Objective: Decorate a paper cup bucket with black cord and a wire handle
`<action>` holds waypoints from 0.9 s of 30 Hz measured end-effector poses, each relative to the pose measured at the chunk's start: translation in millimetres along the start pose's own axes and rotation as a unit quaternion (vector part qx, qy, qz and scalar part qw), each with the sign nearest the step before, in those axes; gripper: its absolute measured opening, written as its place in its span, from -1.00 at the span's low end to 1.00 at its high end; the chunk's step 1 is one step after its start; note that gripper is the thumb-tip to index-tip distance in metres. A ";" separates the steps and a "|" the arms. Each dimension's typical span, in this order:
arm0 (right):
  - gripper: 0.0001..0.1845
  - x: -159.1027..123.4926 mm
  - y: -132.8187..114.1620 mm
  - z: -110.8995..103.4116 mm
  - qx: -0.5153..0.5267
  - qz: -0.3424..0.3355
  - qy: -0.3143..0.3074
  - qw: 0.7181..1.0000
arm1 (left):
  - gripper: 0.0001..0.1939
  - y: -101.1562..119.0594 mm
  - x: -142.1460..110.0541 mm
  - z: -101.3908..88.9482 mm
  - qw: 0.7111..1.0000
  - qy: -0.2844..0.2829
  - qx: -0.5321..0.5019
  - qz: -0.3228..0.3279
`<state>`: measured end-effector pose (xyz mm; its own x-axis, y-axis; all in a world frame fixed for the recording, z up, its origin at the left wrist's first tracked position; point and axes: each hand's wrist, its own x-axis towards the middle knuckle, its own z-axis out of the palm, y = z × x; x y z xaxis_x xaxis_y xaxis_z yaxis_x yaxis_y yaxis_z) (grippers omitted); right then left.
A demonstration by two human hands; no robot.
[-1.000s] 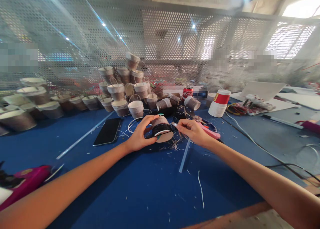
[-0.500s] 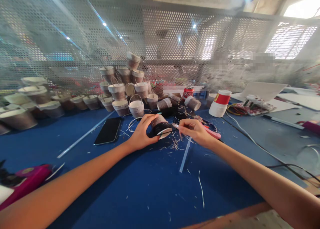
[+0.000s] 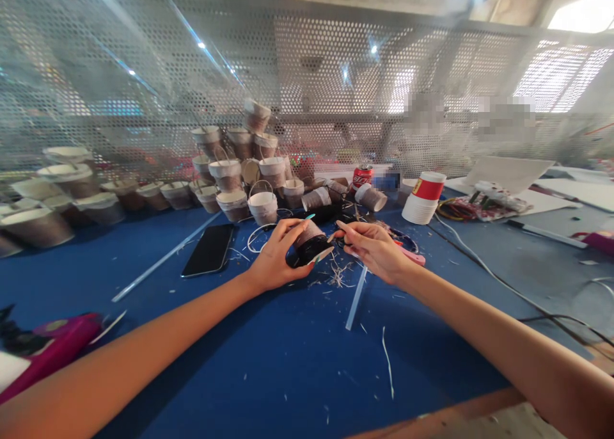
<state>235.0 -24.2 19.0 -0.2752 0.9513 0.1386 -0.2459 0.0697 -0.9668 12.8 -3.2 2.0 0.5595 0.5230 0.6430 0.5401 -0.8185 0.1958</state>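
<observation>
My left hand [image 3: 278, 253] is wrapped round a paper cup [image 3: 307, 233] that lies tilted on its side above the blue table. The cup has a grey-brown covering, and a black cord [image 3: 311, 249] is wound in a band near its pale end. Just right of the cup is my right hand [image 3: 371, 250], its thumb and fingertips pinched by the cord; the exact grip is small and partly hidden. Beneath the right hand lie loose fibre scraps [image 3: 339, 274] and a clear glue stick [image 3: 356, 298]. A pink-handled tool [image 3: 413, 257] is partly hidden behind that hand.
Several covered cups with handles [image 3: 225, 173] are stacked at the back left. A phone [image 3: 207, 250] lies left of my hand. Toward the back right stand a red can [image 3: 363, 176] and stacked white cups [image 3: 419, 208]. A magenta glue gun [image 3: 71, 333] sits at the left edge.
The cup has turned a little in my left hand, and its pale end shows less. My right hand has rolled, its fingertips lifting slightly beside the cup.
</observation>
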 end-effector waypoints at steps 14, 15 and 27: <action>-0.74 7.9 4.7 -7.1 0.058 0.047 0.028 0.997 | -0.35 -0.9 -0.9 0.1 1.000 0.015 -0.012 -0.002; -0.75 8.3 5.3 -7.6 0.061 0.053 0.032 0.996 | -0.34 -1.1 -0.9 -0.1 1.000 0.014 -0.012 -0.003; -0.76 8.9 6.0 -8.3 0.048 0.061 0.035 0.996 | -0.33 1.4 0.7 -3.7 1.000 0.003 -0.020 -0.012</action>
<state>238.7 -12.8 12.7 -0.2444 0.9697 0.0026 -0.3040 -0.0741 -0.9498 11.6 -4.9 5.5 0.5429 0.5412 0.6421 0.5276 -0.8147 0.2406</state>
